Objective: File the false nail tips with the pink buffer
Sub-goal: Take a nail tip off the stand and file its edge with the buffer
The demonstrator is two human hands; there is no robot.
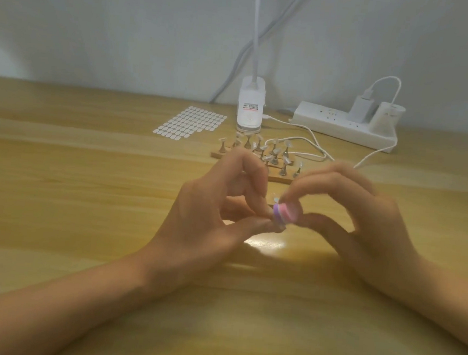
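Grip | left hand (210, 212): nail tip (276, 199) | right hand (364, 215): pink buffer (286, 213)

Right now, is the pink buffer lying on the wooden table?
No, the right hand pinches the pink buffer above the table, against the false nail tip that the left hand holds.

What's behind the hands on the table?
Wooden strips holding nail tips on small stands; the left hand and right hand cover their near part, so the count is unclear.
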